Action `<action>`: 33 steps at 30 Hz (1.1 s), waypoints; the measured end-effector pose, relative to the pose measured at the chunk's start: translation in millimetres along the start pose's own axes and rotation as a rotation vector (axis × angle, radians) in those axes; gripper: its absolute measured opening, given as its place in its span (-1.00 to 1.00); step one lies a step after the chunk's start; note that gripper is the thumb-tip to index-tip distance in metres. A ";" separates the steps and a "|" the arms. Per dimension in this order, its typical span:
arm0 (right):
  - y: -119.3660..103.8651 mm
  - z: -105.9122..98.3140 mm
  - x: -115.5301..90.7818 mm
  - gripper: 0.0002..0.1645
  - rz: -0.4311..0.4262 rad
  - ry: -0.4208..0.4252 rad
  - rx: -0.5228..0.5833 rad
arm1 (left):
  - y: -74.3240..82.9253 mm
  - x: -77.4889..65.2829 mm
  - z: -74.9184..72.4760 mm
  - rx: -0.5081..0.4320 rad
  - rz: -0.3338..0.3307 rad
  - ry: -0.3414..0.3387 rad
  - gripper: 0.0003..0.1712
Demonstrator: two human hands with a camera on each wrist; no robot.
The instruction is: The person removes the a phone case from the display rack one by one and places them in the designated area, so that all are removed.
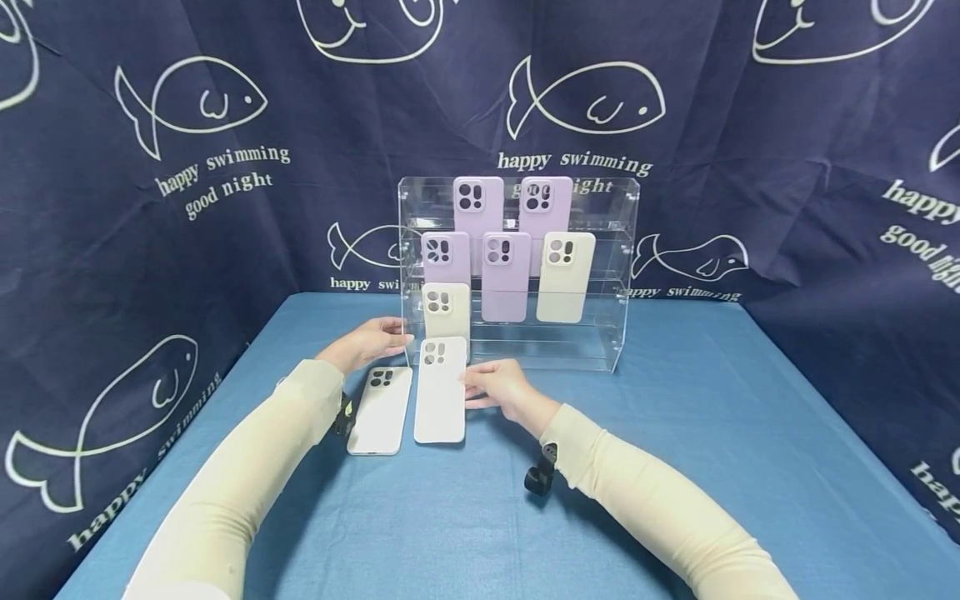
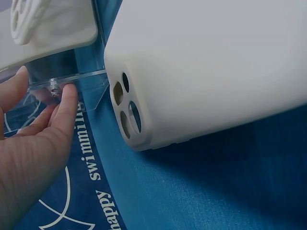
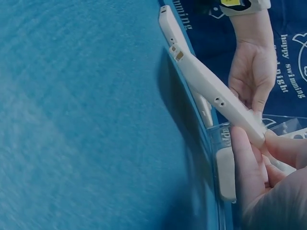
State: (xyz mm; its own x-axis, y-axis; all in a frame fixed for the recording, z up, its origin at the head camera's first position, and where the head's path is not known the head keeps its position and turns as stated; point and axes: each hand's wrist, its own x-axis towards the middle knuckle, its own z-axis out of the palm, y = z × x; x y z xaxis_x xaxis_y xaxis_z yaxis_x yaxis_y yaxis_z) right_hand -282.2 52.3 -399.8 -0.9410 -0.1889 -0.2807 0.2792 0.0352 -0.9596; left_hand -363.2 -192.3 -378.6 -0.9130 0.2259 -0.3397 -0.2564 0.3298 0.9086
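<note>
My right hand (image 1: 501,387) pinches the side of a white phone case (image 1: 440,400), its camera cutouts at the top end. In the right wrist view, that case (image 3: 211,84) is raised edge-on between thumb and fingers. My left hand (image 1: 369,342) grips the left side of a clear acrylic display stand (image 1: 517,350); in the left wrist view, thumb and fingers (image 2: 69,96) lie about its side panel. Another white phone case (image 1: 380,412) lies on the table beside my left wrist. Just behind the held case, a cream phone case (image 1: 447,308) stands on the lower tier, partly hidden.
Higher on the stand are several lilac phone cases (image 1: 506,283) and one cream case (image 1: 566,279). The stand is on a blue tablecloth (image 1: 705,433). A dark blue fish-print curtain (image 1: 450,92) hangs behind and on both sides.
</note>
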 end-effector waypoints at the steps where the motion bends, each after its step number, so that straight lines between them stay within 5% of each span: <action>1: 1.1 0.6 0.1 -0.68 0.003 -0.002 -0.004 | 0.2 -0.2 -0.1 -0.002 -0.002 -0.001 -0.22; 33: 11.0 15.7 2.7 -0.71 0.100 -0.022 -0.010 | -0.4 -1.2 -0.5 -0.003 -0.006 -0.007 -0.22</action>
State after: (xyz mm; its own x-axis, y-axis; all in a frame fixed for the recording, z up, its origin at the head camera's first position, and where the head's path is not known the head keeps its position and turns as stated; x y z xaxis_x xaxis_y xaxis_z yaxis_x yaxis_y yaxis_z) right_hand -278.7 36.8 -410.7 -0.9042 -0.2051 -0.3745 0.3693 0.0647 -0.9271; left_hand -362.2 -193.2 -378.4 -0.9091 0.2304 -0.3471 -0.2632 0.3282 0.9072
